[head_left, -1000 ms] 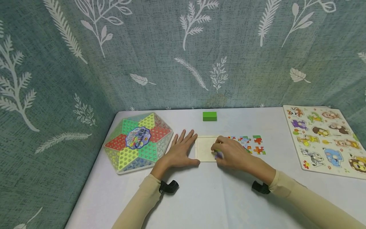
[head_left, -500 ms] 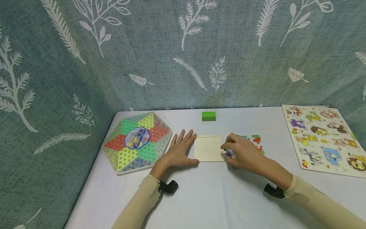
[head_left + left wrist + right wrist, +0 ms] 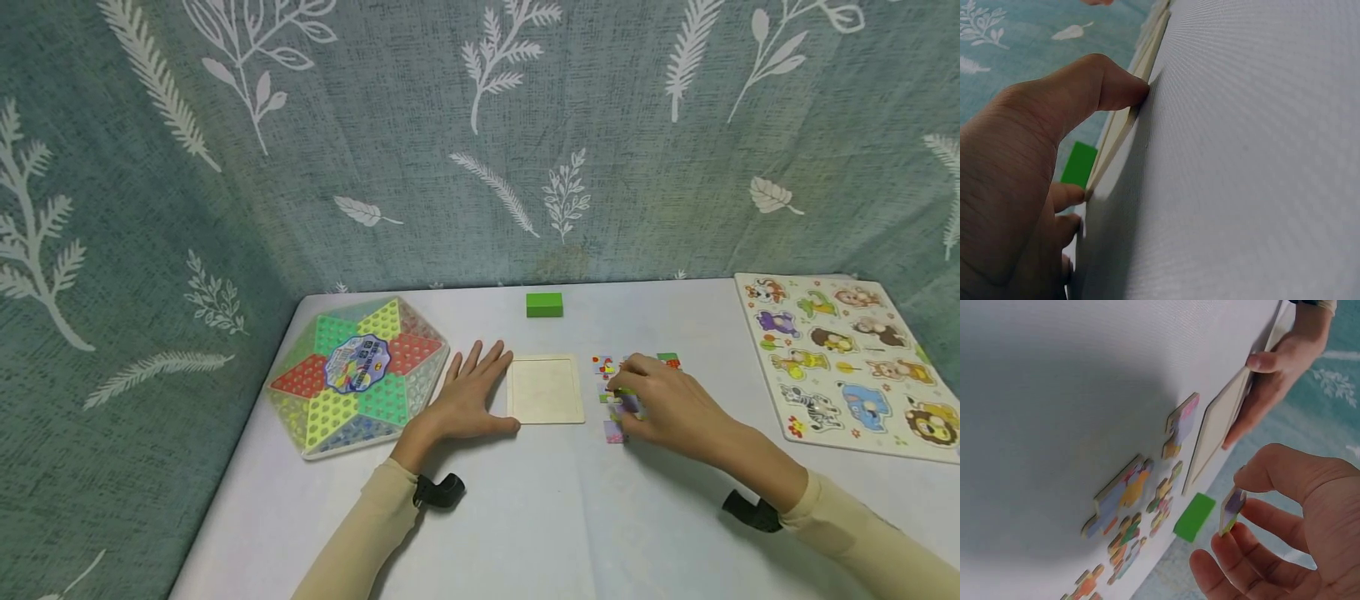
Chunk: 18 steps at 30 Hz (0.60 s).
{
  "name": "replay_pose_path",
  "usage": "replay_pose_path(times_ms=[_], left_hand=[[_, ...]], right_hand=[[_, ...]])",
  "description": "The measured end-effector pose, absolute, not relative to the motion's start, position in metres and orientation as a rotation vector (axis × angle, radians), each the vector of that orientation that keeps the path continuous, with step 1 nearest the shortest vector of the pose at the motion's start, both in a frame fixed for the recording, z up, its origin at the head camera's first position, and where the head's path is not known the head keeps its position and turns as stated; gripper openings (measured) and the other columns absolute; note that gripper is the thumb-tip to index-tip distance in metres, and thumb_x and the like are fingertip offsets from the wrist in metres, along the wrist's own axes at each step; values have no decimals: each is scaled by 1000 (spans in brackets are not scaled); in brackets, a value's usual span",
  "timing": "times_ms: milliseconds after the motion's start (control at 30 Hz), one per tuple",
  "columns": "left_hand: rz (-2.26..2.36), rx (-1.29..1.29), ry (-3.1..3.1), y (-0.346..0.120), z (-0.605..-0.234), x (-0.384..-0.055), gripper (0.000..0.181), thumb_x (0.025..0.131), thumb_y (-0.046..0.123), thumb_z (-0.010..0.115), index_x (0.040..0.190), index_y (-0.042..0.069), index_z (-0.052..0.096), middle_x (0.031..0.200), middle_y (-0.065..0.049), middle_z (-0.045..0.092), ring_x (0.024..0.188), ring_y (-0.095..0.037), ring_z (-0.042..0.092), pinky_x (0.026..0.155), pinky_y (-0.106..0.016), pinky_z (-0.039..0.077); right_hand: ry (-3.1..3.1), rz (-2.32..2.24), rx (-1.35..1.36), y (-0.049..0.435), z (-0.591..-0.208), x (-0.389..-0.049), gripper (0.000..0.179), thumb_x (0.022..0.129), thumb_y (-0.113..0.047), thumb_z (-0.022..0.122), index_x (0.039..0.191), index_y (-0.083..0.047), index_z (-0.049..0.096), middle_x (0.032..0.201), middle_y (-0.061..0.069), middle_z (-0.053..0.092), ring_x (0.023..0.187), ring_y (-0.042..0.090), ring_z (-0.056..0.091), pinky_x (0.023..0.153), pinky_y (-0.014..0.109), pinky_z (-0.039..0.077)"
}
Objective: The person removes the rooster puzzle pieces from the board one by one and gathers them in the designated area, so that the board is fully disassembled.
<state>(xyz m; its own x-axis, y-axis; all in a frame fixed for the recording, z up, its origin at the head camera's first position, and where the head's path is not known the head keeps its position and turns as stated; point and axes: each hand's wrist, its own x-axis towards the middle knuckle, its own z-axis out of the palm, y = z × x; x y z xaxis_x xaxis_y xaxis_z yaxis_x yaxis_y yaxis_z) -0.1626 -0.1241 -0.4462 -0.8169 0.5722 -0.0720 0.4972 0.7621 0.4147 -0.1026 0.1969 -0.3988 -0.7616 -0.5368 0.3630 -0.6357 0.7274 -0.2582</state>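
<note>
My right hand (image 3: 678, 412) pinches a small purple and green jigsaw piece (image 3: 1232, 506) between thumb and fingertips. It hovers over several loose jigsaw pieces (image 3: 603, 365), partly covering them in the head view. Left of these lies a square, pale wooden puzzle tray (image 3: 546, 392) with a raised rim and no pieces inside. My left hand (image 3: 467, 404) rests at the tray's left side, fingers spread and straight. In the left wrist view, the thumb (image 3: 1124, 90) touches the near corner of the tray, and a fingertip reaches its far corner.
A green block (image 3: 544, 305) stands behind the tray. To the left is a hexagonal Chinese checkers set (image 3: 386, 396) under a clear cover. An animal peg puzzle board (image 3: 843, 367) lies at the right. Patterned cloth (image 3: 420, 167) hangs behind the white table.
My right hand has moved right, from over the tray to above the loose pieces, keeping the jigsaw piece pinched. The whole tray now shows. My left hand has stayed in place.
</note>
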Motion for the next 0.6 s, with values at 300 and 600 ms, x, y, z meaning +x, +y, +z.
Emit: replay_pose_path(times_ms=[300, 600], left_hand=[[564, 846, 2765, -124, -446, -163, 110, 77, 59, 74, 162, 17, 17, 168, -1, 6, 153, -28, -6, 119, -51, -6], [551, 849, 2766, -124, -446, -163, 111, 77, 59, 73, 162, 16, 17, 168, -2, 6, 152, -29, -5, 119, -51, -6]], right_hand=[[-2675, 542, 876, 212, -397, -96, 22, 72, -7, 79, 92, -10, 71, 94, -2, 60, 79, 11, 55, 63, 32, 48], [-2641, 545, 853, 229, -397, -91, 25, 69, -6, 82, 89, -13, 69, 99, -2, 61, 86, 16, 60, 66, 37, 51]])
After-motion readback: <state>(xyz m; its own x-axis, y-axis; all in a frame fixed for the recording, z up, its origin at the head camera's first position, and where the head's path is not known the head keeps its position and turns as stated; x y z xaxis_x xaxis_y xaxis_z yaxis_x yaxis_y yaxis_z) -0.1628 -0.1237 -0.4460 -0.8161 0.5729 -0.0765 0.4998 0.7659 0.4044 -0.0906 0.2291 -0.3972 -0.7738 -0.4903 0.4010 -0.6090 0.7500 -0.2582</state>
